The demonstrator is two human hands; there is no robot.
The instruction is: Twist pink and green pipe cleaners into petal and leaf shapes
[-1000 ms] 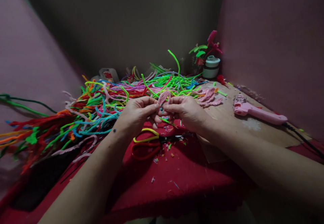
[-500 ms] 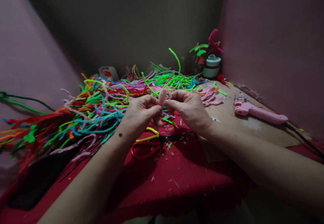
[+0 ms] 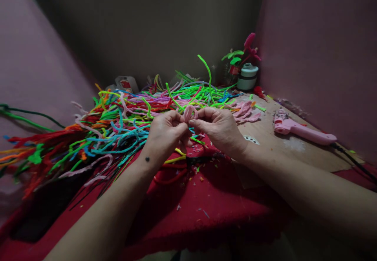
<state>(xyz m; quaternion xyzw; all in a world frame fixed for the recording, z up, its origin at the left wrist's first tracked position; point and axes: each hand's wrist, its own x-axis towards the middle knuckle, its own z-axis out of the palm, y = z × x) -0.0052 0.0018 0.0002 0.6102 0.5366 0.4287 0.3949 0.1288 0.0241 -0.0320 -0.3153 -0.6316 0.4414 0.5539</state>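
A pink pipe cleaner (image 3: pixel 190 112), bent into a small loop, is pinched between my two hands in the middle of the view. My left hand (image 3: pixel 167 131) grips its left side with thumb and forefinger. From the right, my right hand (image 3: pixel 219 129) pinches it the same way, the fingertips of both hands close together. Below them on the red cloth lie scissors (image 3: pixel 176 159) with yellow and red handles, partly behind my left hand. Behind my hands spreads a big heap of coloured pipe cleaners (image 3: pixel 118 135).
A pink glue gun (image 3: pixel 306 132) with a black cord rests on a brown board (image 3: pixel 265 143) at the right, near several pink shaped pieces (image 3: pixel 246 111). A lidded jar (image 3: pixel 247 77) and a pink-and-green flower (image 3: pixel 249 45) stand behind. A dark flat object (image 3: pixel 44 210) lies front left.
The pink loop has turned and looks rounder and more open between my fingertips. My left hand has shifted slightly right, covering more of the scissors' handles.
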